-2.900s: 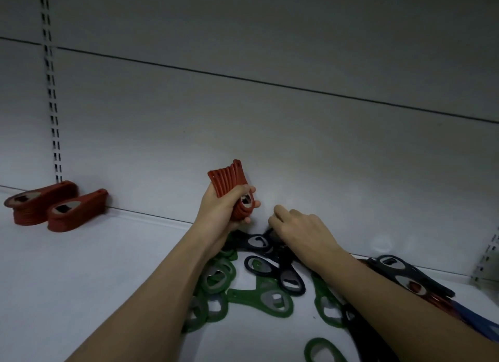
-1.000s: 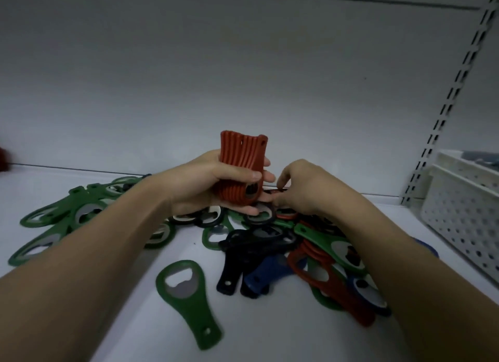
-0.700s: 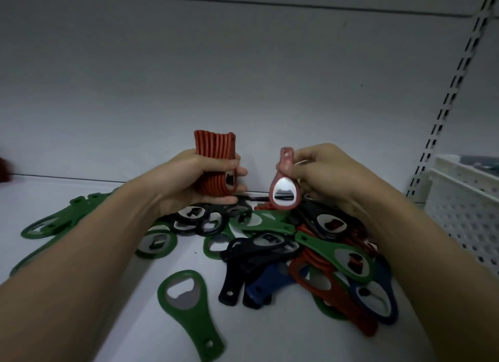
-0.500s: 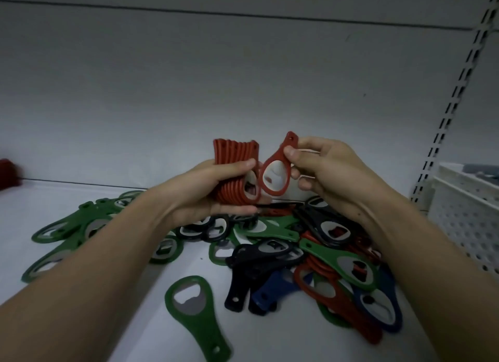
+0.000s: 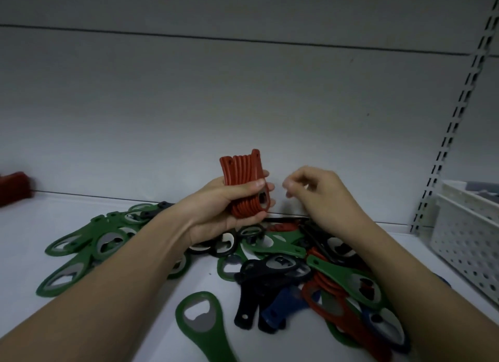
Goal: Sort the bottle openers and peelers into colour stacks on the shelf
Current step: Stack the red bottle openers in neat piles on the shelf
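Red opener now joined stack [image 5: 244, 185]; left hand [image 5: 226, 210] grips it, right hand [image 5: 318, 191] loosely curled, empty.

No legible text, seemingly

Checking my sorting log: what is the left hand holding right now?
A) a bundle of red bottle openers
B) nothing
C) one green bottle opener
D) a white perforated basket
A: the left hand grips a bundle of red plastic bottle openers upright above the mixed pile on the shelf.
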